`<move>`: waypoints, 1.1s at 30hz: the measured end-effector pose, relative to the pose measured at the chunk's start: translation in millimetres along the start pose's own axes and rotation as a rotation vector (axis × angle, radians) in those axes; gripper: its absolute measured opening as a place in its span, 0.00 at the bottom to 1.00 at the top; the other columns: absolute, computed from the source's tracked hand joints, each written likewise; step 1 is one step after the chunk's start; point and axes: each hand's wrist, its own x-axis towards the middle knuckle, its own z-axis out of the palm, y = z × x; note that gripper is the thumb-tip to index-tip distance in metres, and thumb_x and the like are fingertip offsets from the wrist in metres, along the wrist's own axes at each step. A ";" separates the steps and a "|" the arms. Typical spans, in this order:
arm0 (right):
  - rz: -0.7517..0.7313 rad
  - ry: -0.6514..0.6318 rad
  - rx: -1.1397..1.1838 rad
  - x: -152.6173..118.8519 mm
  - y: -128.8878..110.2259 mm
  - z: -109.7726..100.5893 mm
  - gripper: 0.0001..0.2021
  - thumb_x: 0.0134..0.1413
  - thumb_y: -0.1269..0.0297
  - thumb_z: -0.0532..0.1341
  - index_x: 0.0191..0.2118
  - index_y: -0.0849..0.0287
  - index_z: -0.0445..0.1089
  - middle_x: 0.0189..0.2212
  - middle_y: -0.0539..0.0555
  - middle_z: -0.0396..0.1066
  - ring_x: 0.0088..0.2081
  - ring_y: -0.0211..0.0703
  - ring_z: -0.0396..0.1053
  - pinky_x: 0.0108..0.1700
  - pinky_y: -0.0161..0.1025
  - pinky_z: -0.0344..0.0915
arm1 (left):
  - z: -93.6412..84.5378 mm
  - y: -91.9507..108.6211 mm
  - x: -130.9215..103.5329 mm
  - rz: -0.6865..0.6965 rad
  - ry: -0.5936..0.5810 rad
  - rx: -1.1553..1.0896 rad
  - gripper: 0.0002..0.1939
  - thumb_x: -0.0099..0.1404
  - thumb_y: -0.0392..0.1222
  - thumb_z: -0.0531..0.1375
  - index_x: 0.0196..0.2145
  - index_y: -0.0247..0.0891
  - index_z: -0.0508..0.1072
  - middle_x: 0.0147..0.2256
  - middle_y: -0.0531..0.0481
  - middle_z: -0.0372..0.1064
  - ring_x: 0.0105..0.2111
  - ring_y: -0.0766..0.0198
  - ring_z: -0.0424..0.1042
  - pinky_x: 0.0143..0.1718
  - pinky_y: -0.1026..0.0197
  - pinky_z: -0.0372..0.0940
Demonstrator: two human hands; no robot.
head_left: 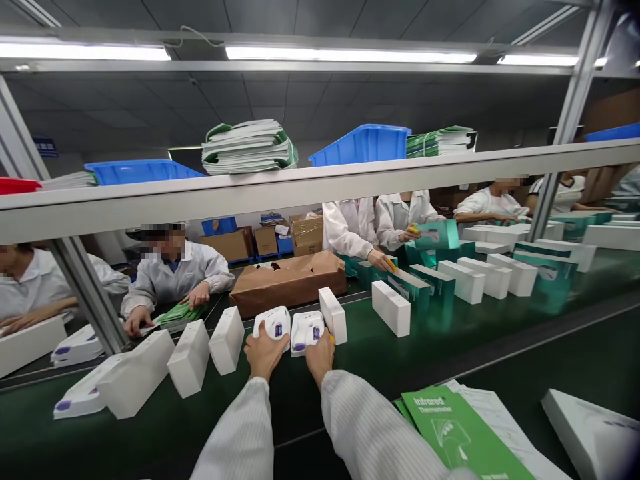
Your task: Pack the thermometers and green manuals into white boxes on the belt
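Note:
My left hand [265, 351] grips the near left edge of a white tray [273, 323] with a white and purple device in it. My right hand [321, 358] has hold of a second white tray [303, 331] of the same kind, just right of the first. A bit of yellow shows on a finger of that hand. Both trays are over the green conveyor belt [360, 373], tilted towards me. Close to my right fingers stands a white box [333, 315], upright on its narrow side. Another white box [227, 340] stands left of my left hand.
More white boxes and green sleeves [440, 283] line the belt. A brown paper-covered carton [287, 283] lies beyond it. Green booklets [463, 433] and a white box [590, 427] lie at the near right. A shelf beam [320, 187] crosses overhead. Co-workers sit and stand opposite.

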 end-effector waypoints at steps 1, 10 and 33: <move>0.034 0.007 0.021 -0.8 3.5 0.2 0.21 0.61 0.55 0.55 0.57 0.56 0.60 0.56 0.60 0.60 0.53 0.51 0.63 0.53 0.54 0.63 | -0.6 10.9 -2.6 0.038 -0.001 -0.009 0.45 0.54 0.61 0.55 0.63 0.37 0.46 0.54 0.29 0.55 0.56 0.36 0.58 0.53 0.46 0.53; 0.318 0.054 0.217 6.0 40.8 3.5 0.19 0.62 0.57 0.55 0.57 0.57 0.60 0.56 0.59 0.61 0.51 0.48 0.65 0.51 0.51 0.66 | 43.9 84.9 -18.6 0.239 -0.172 -0.047 0.46 0.50 0.58 0.62 0.62 0.40 0.51 0.56 0.32 0.53 0.55 0.37 0.58 0.53 0.44 0.54; 0.434 0.061 0.642 -45.1 7.5 -119.7 0.16 0.67 0.61 0.46 0.51 0.62 0.62 0.48 0.58 0.68 0.47 0.44 0.68 0.48 0.46 0.66 | -31.1 93.7 -56.0 -0.216 -0.201 -0.680 0.19 0.66 0.49 0.51 0.46 0.31 0.67 0.32 0.47 0.68 0.23 0.65 0.66 0.21 0.62 0.62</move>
